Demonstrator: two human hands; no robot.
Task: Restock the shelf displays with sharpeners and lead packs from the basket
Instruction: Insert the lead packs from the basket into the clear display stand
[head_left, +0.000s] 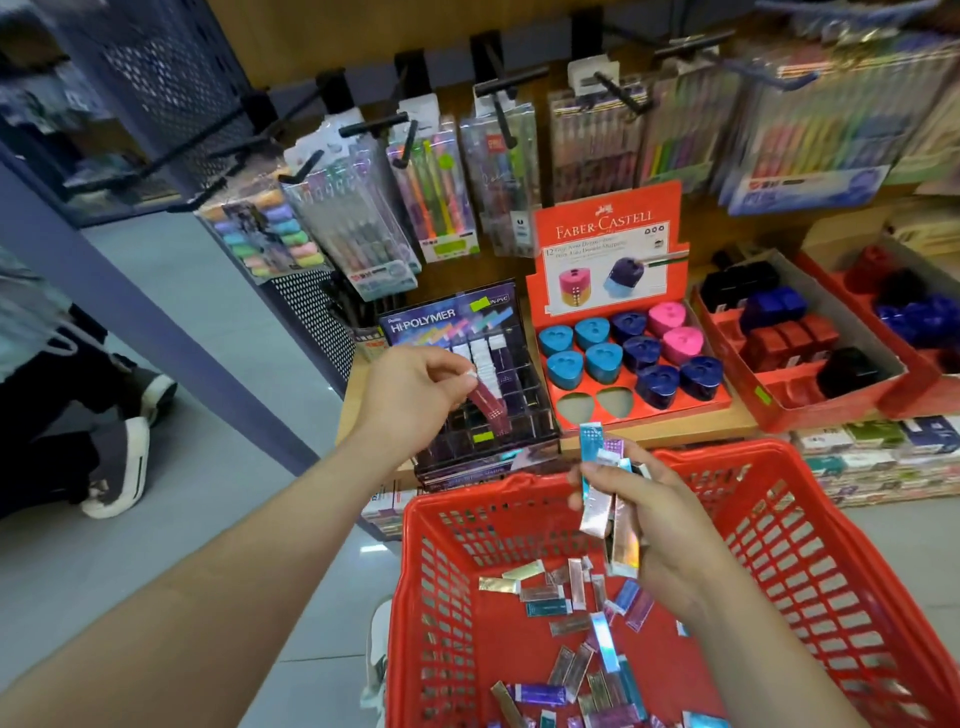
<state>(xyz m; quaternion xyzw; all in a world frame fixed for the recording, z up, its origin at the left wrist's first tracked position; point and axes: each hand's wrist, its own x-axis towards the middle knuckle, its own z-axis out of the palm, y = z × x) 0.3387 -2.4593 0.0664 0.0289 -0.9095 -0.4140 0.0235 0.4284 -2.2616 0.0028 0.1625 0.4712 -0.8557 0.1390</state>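
1. Left hand (415, 384) is out over the Hi-Polymer display (447, 318) and pinches one pink lead pack (489, 406) between thumb and fingertips. The other fingers are curled in.
2. The pink pack's long axis is tilted. Its upper end is at the fingertips, and its lower end points down and to the right, at the display's dark grid of slots. I cannot tell if it touches the grid.
3. A few white-topped packs stand upright in the display's back rows, just beyond the pink pack.
4. Right hand (641, 519) is above the basket's (779, 470) near rim, fingers curled round a bunch of lead packs (597, 512).
5. The bunch is fanned, with long axes roughly upright. A blue pack sticks up past the fingers and silvery ones hang down below the palm.
6. Loose lead packs (571, 626) lie flat on the red basket's floor, in silver, blue, purple and gold. Their long axes point every way.
7. The sharpener display (608, 244), a red card box, stands just right of the Hi-Polymer display on the wooden shelf (675, 431).
8. It holds blue, navy and pink sharpeners (623, 348), flat side up. Two front slots (595, 401) are open.
9. More red trays (810, 400) to the right hold navy, red and black sharpeners.
10. Pen packs (452, 187) hang on hooks above the shelf.
11. Far left, another person's legs and shoes (111, 467) are on the floor.
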